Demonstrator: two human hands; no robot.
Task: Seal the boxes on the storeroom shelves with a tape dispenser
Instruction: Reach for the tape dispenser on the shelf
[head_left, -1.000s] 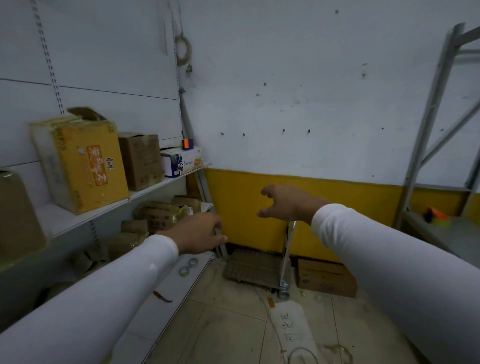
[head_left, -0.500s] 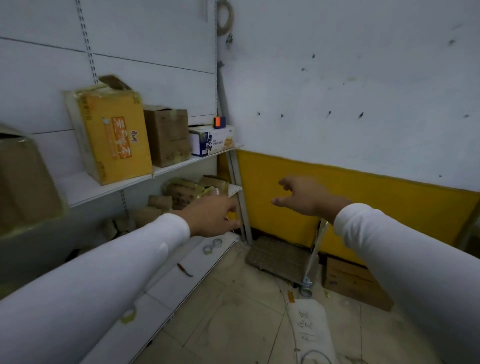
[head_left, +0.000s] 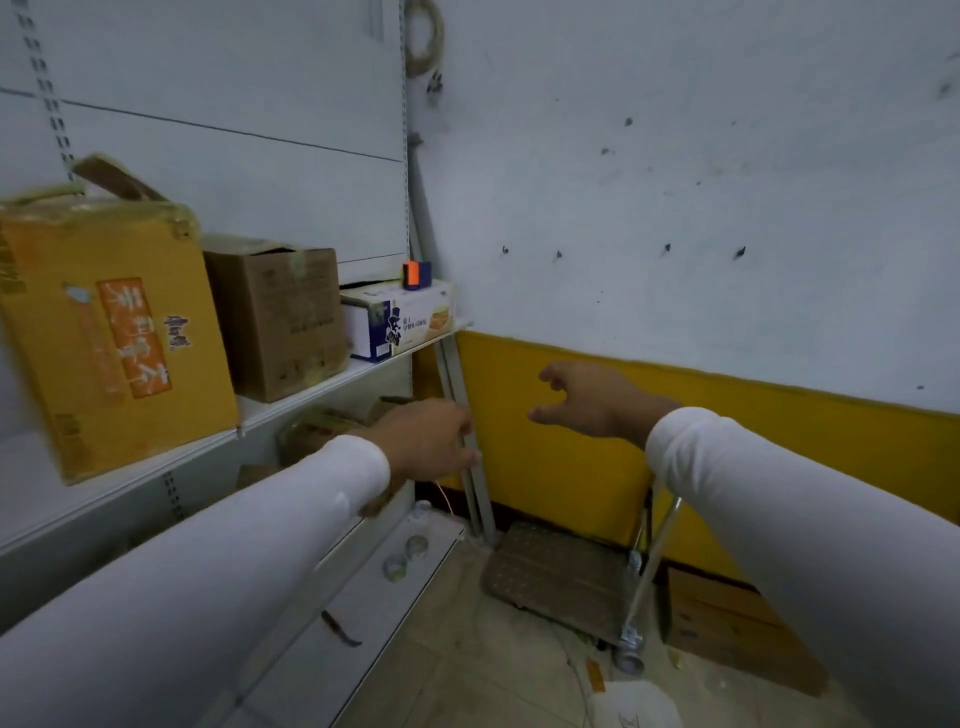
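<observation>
Both arms wear long, plain white sleeves (head_left: 223, 561) that end at the wrists.

The upper shelf (head_left: 291, 400) carries a yellow box (head_left: 111, 332), a brown box (head_left: 278, 317) and a white carton (head_left: 397, 319) in a row. Two tape rolls (head_left: 405, 556) lie on the bottom shelf (head_left: 332, 639). A folded trolley (head_left: 566, 577) and a flat cardboard box (head_left: 727, 629) rest on the floor (head_left: 467, 675).

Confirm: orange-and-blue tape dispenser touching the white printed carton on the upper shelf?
Touching. Head view: orange-and-blue tape dispenser sits directly on the white printed carton's top, no gap.
</observation>
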